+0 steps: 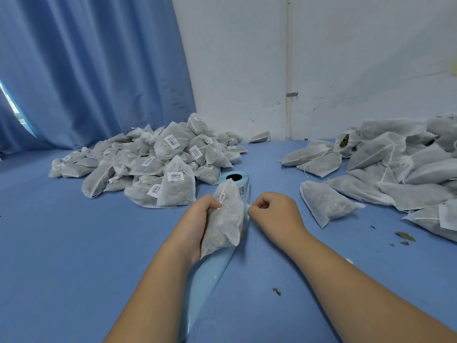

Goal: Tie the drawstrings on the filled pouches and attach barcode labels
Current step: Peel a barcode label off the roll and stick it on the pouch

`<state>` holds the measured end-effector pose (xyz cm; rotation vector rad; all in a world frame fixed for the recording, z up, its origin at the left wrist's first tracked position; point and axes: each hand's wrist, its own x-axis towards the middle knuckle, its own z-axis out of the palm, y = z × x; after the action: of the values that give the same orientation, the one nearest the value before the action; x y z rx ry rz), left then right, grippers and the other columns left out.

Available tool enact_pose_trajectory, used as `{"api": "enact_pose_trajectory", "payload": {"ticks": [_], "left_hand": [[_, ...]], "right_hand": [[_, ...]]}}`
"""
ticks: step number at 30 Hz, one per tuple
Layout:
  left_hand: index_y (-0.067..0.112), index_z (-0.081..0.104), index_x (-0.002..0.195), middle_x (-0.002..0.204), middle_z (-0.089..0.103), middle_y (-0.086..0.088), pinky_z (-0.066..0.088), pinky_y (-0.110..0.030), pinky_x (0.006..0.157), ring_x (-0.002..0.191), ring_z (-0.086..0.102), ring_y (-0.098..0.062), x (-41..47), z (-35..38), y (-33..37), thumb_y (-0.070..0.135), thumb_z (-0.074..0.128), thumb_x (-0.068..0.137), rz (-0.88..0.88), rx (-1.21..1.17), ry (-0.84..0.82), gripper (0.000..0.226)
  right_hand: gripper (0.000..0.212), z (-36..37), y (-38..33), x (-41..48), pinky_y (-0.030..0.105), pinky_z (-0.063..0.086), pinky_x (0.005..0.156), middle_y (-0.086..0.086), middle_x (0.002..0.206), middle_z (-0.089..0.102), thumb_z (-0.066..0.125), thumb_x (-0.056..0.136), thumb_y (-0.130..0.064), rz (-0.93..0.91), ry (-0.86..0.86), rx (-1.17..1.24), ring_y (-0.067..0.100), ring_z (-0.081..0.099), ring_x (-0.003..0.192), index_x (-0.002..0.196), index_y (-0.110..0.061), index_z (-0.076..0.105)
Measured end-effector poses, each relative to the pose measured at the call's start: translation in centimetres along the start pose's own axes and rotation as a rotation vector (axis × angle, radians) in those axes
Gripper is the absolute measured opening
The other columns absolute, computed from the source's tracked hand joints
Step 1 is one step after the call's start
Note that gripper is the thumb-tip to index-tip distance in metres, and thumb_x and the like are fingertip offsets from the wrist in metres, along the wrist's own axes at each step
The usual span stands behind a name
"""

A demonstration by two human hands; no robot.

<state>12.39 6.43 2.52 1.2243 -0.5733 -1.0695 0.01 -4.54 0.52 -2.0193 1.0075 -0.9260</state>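
My left hand (pixel 197 219) grips a filled white mesh pouch (pixel 226 219) upright, its drawstring knotted at the top. My right hand (pixel 272 212) sits just right of the pouch, fingers curled, pinching a small white label edge (pixel 249 206) at the light-blue backing strip. The label roll (pixel 235 180) stands right behind the pouch, partly hidden by it. Its empty backing strip (pixel 210 280) trails toward me between my forearms.
A heap of tied, labelled pouches (pixel 153 164) lies at the back left. Unlabelled pouches (pixel 395 174) are piled at the right, one loose pouch (pixel 326 201) near my right hand. Dried leaf bits (pixel 403 237) dot the blue table. Blue curtain and white wall stand behind.
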Motion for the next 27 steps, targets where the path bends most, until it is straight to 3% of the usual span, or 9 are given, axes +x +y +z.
{"api": "enact_pose_trajectory", "payload": {"ticks": [4,11,13,17,19,21,25,27], "left_hand": [[0.005,0.073,0.068,0.077,0.064,-0.017,0.044,-0.043,0.088,0.067,0.063,-0.030,0.0,0.1,0.1,0.015,0.049,0.076,-0.012,-0.002,0.008,0.027],[0.000,0.066,0.094,0.084,0.066,-0.018,0.044,-0.047,0.093,0.071,0.062,-0.031,-0.4,0.3,0.3,0.014,0.046,0.082,-0.011,0.014,0.054,0.027],[-0.001,0.064,0.096,0.085,0.064,-0.019,0.046,-0.044,0.089,0.074,0.061,-0.031,-0.6,0.4,0.4,0.014,0.047,0.082,-0.004,0.020,0.093,0.026],[0.004,0.061,0.102,0.088,0.062,-0.017,0.047,-0.033,0.066,0.077,0.060,-0.029,-0.8,1.0,0.9,0.014,0.047,0.086,0.088,0.018,0.171,0.023],[0.008,0.060,0.099,0.087,0.061,-0.016,0.045,-0.034,0.066,0.077,0.059,-0.028,-1.1,1.6,1.2,0.013,0.048,0.088,0.176,0.006,0.190,0.017],[0.011,0.060,0.094,0.087,0.062,-0.015,0.046,-0.033,0.065,0.080,0.058,-0.028,-1.6,2.4,1.1,0.010,0.049,0.089,0.245,0.024,0.168,0.012],[0.009,0.065,0.102,0.100,0.072,-0.016,0.052,-0.047,0.088,0.094,0.067,-0.032,-2.6,4.6,0.1,0.009,0.057,0.088,0.264,0.084,0.081,0.017],[0.014,0.067,0.107,0.101,0.074,-0.011,0.053,-0.044,0.089,0.094,0.069,-0.027,-3.1,5.6,-0.6,0.017,0.063,0.079,0.250,0.136,0.068,0.029]], "right_hand": [[0.011,-0.6,0.3,-0.2,0.021,0.039,0.055,-0.008,0.067,0.063,0.064,0.074,-0.021,0.039,0.025,0.055,0.006,0.053,0.062,0.065,-0.015,0.064],[0.017,-1.3,0.5,0.1,0.026,0.037,0.054,-0.007,0.063,0.056,0.063,0.074,-0.020,0.138,0.075,0.055,0.012,0.048,0.060,0.061,-0.015,0.054],[0.018,-1.9,0.5,0.3,0.028,0.036,0.055,-0.004,0.062,0.054,0.063,0.074,-0.019,0.174,0.087,0.077,0.015,0.047,0.059,0.059,-0.015,0.052],[0.015,-3.7,0.5,0.6,0.030,0.034,0.059,0.013,0.069,0.060,0.063,0.075,-0.016,0.232,0.139,0.153,0.019,0.045,0.061,0.063,-0.011,0.057],[0.015,-5.1,0.0,0.8,0.029,0.035,0.059,0.018,0.077,0.068,0.062,0.075,-0.016,0.244,0.181,0.196,0.021,0.049,0.062,0.064,-0.006,0.061],[0.017,-6.7,-0.9,0.8,0.028,0.036,0.058,0.013,0.073,0.068,0.061,0.075,-0.015,0.230,0.222,0.253,0.019,0.051,0.058,0.071,0.002,0.065],[0.014,-9.1,-2.5,-0.8,0.026,0.038,0.054,-0.004,0.063,0.065,0.061,0.077,-0.014,0.161,0.220,0.318,0.007,0.051,0.050,0.071,-0.002,0.066],[0.012,-9.9,-2.6,-2.3,0.027,0.039,0.054,-0.005,0.061,0.065,0.061,0.075,-0.014,0.138,0.211,0.304,0.005,0.052,0.049,0.068,-0.005,0.065]]}}
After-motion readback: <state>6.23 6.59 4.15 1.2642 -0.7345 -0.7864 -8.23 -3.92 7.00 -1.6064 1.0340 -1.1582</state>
